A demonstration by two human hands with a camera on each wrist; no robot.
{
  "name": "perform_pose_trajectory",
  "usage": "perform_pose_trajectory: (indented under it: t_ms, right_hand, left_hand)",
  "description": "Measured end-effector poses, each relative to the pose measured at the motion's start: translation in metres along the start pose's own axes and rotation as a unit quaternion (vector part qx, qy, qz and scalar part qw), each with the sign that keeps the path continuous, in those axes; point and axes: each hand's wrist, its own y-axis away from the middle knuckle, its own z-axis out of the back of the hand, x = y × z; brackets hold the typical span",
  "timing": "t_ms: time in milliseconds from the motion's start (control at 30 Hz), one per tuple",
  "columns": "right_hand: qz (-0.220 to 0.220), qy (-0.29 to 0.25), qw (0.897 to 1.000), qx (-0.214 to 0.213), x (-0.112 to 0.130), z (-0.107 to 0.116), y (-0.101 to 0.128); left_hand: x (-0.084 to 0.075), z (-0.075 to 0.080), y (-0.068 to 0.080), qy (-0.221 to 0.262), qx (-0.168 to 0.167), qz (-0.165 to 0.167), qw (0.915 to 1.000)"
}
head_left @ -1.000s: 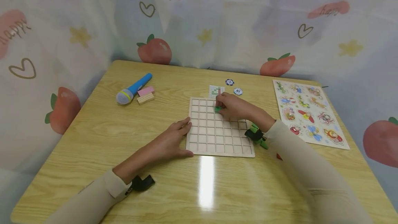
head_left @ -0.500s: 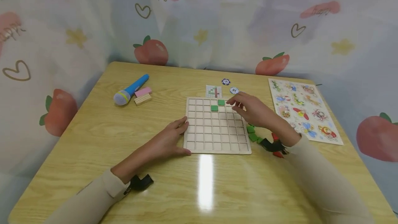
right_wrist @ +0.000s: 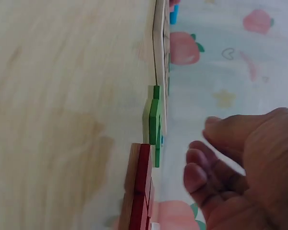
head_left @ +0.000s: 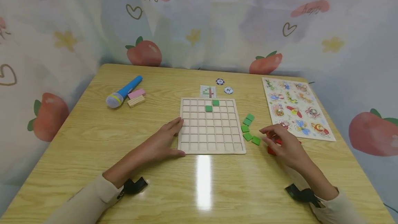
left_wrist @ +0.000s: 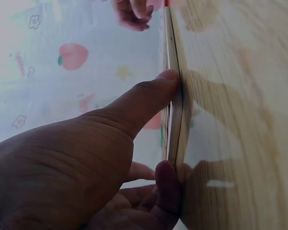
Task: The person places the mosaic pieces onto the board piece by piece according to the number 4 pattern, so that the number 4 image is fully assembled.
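Observation:
A square wooden grid board (head_left: 212,150) lies on the table with two green tiles in its cells: one green tile (head_left: 216,102) in the back row, another green tile (head_left: 208,108) one row nearer and one column left. My left hand (head_left: 157,145) rests at its front left corner, thumb at the front edge and fingers along the left side. In the left wrist view the thumb (left_wrist: 153,91) touches the board's edge. My right hand (head_left: 287,146) hovers over red tiles (head_left: 271,151), fingers loosely bent and holding nothing; it partly hides them. Several loose green tiles (head_left: 247,136) lie between board and hand.
Behind the board are a small pattern card (head_left: 207,91) and two poker chips (head_left: 228,90). A blue toy microphone (head_left: 124,92), a pink block (head_left: 136,94) and a wooden block (head_left: 136,101) lie back left. An insect puzzle board (head_left: 298,110) occupies the right side.
My right hand has left the back of the board, uncovering the back-row green tile, and moved right and nearer to me over the red tiles. The left hand keeps its place at the board.

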Motion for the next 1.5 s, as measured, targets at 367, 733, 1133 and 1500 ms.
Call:
perform_pose_trajectory:
  t_ms: [367, 733, 1133, 1500]
  right_hand:
    - [-0.052, 0.021, 0.995, 0.081, -0.003, -0.011, 0.001]
    - [-0.053, 0.034, 0.993, 0.095, 0.001, -0.013, -0.003]
    - [0.015, 0.011, 0.994, 0.112, 0.017, -0.009, -0.033]
    - [0.099, 0.046, 0.974, 0.198, 0.08, -0.035, -0.129]
  left_hand:
    - [0.002, 0.0, 0.0, 0.017, 0.009, 0.01, 0.9998]
    - [0.001, 0.0, 0.002, 0.018, 0.009, 0.012, 0.9997]
    - [0.003, 0.002, 0.002, 0.02, 0.008, 0.016, 0.9997]
    - [0.001, 0.003, 0.0, 0.004, 0.009, 0.003, 0.9999]
